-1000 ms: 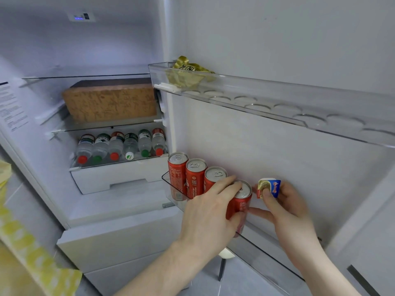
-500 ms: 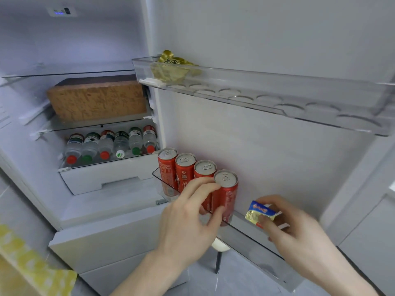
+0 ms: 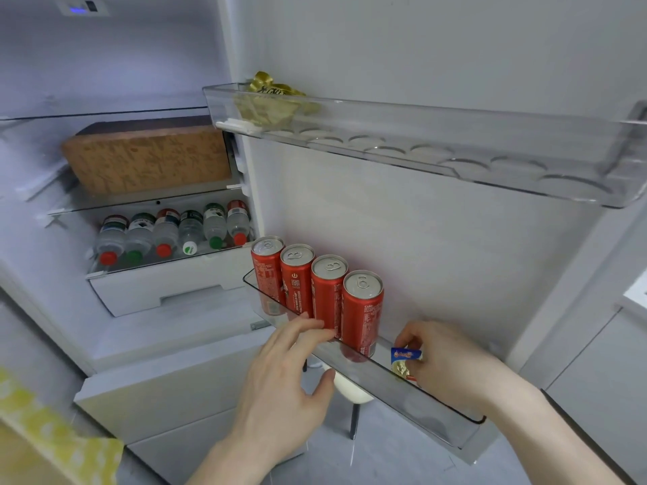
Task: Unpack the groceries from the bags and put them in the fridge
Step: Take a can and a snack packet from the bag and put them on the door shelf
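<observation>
Left hand (image 3: 280, 386) hovered spread, fingertips at the clear plastic door-shelf rim (image 3: 367, 374), holding nothing. Just right of it stood four red aluminium cans (image 3: 362, 313) in a row. Farther right, right hand (image 3: 451, 362) pinched the small blue-and-gold foil packet (image 3: 404, 362), tilted, already inside the shelf; that hand was nearer the free slot.

Illumination: cool, even, bluish-white, brightest on the fridge interior (image 3: 115, 64) upper left. Shadows soft and weak; faint reddish cast on the door liner (image 3: 437, 246) beside the red cans (image 3: 317, 292). Mild glare on can tops and clear upper door shelf (image 3: 455, 141). Wide-angle bowing bends straight edges near the frame borders. Yellow object (image 3: 52, 432) lower left blurred. Centre reasonably sharp, slight softness overall.
</observation>
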The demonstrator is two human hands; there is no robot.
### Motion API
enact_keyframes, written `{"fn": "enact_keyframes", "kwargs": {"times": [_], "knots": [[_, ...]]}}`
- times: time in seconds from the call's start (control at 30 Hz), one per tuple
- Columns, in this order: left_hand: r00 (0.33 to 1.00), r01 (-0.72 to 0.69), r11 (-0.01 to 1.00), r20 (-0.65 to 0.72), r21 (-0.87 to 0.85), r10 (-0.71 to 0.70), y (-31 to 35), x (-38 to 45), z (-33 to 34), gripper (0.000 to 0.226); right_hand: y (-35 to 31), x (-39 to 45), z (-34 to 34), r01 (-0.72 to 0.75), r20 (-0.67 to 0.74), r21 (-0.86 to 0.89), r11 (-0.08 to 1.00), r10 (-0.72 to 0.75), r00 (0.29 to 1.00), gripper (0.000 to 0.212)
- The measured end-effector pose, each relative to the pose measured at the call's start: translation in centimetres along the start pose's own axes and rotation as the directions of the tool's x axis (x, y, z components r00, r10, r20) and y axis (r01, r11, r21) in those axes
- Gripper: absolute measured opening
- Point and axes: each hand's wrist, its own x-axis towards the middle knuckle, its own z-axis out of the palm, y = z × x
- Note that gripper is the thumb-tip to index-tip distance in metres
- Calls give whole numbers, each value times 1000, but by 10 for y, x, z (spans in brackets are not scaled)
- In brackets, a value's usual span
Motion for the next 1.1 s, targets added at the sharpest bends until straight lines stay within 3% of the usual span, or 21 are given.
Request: {"fn": "enact_keyframes", "kwargs": {"times": [0.6, 0.77, 0.93, 1.1], "knots": [[991, 3, 1000, 135, -9, -2, 0, 5, -11, 54, -10, -4, -11, 43, 107, -92, 995, -33, 994, 21], [987, -43, 999, 157, -25, 46, -5, 7, -15, 57, -20, -21, -14, -28, -49, -3, 1000, 28, 998, 31], [964, -106, 989, 235, -107, 129, -21, 9, -31, 60, -59, -59, -6, 232, -290, 182, 956, -173, 941, 33], [992, -53, 991, 108, -125, 67, -73, -9, -70, 50, -113, -62, 15, 474, -333, 241, 847, -387, 860, 48]]}}
